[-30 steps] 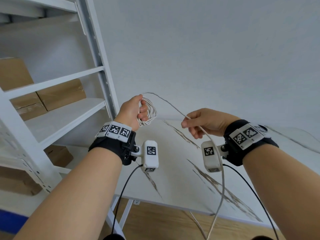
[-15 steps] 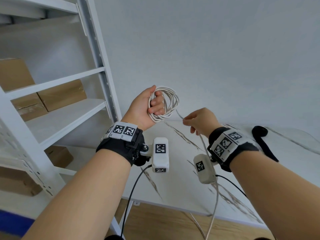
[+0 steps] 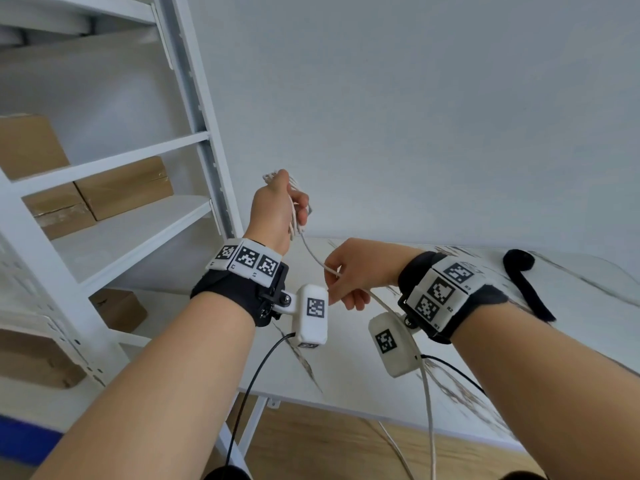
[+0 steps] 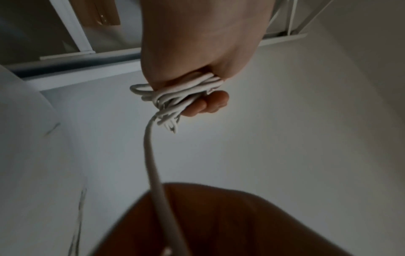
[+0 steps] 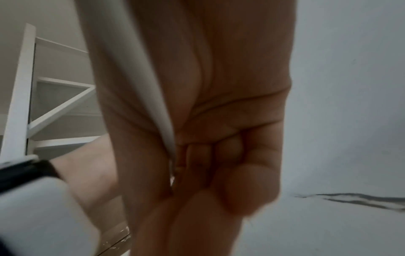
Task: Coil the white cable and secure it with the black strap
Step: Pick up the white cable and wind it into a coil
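The left hand (image 3: 277,209) is raised above the table (image 3: 346,368), fingers curled round a bundle of coils of the cable (image 3: 313,258); the left wrist view shows the loops bunched in the fist, several ends of loop protruding below the fingers (image 4: 210,104). From that bundle one free run of cable drops to the right hand (image 3: 356,271), which sits lower and just right of the left wrist. The right hand pinches this run between thumb and fingers, the remaining fingers folded into the palm, as the right wrist view confirms. Past the right hand the cable passes beside the wrist camera and hangs down over the table's near edge toward the wooden floor (image 3: 329,445). The strap (image 3: 523,282) lies flat on the table, well right of both hands, one end rolled, untouched. A white shelf unit (image 3: 114,220) stands at left, holding cardboard boxes (image 3: 121,185).
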Tool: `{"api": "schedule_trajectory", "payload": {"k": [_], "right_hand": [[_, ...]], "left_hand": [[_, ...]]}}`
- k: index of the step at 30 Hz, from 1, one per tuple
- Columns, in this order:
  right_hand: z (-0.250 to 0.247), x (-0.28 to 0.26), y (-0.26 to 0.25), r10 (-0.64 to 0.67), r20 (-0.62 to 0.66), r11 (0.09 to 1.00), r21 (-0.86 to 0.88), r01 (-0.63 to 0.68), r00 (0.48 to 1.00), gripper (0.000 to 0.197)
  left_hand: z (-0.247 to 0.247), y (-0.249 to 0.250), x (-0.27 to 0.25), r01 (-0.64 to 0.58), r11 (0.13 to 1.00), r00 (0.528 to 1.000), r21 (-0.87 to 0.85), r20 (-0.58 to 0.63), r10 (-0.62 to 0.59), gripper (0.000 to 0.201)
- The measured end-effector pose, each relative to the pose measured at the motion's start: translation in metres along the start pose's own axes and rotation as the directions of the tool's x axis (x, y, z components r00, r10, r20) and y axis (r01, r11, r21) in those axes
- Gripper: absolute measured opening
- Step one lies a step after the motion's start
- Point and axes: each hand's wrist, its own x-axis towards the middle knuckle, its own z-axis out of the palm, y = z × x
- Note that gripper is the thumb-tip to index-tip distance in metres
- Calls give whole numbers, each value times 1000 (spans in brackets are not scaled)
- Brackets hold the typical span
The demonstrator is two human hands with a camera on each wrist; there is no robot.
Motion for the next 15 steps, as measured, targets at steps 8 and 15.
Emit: {"api": "schedule_trajectory", "payload": {"k": [8,15], "right_hand": [[-14,-13,-20,-116,80,981,163,102,990,17],[-40,-21,-17,-127,-134,951,264,159,983,14]], "left_hand": [[-12,-15,8,-175,851,984,494,110,138,36],[-14,-19,3,-231,682,960,694,278,42,47]]}}
